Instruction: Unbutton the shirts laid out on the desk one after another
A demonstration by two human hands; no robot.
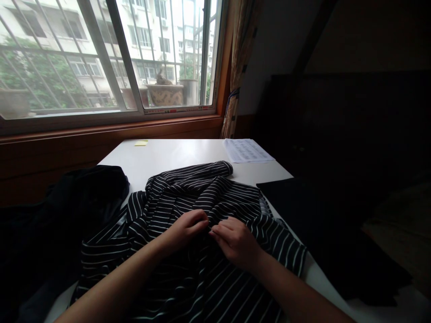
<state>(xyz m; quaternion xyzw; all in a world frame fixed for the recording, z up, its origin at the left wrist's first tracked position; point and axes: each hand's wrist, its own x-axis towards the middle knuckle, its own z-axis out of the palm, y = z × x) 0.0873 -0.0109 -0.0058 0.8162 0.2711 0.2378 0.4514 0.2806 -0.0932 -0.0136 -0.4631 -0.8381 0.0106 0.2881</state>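
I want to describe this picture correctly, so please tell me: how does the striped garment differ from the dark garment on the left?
The striped garment is black with thin white stripes; the dark garment looks plain black. The striped garment lies in the middle of the table, pinched by the left hand and the right hand; the dark garment lies at its left edge, untouched. Both lie crumpled, not flat.

Rumpled black-and-white striped garment (188, 202), table-spread

White tabletop (175, 157): small yellow sticky note (141, 143) far edge, printed white paper sheet (247, 150) far right. Black fabric heap (74, 206) left, black cloth (303, 211) right.
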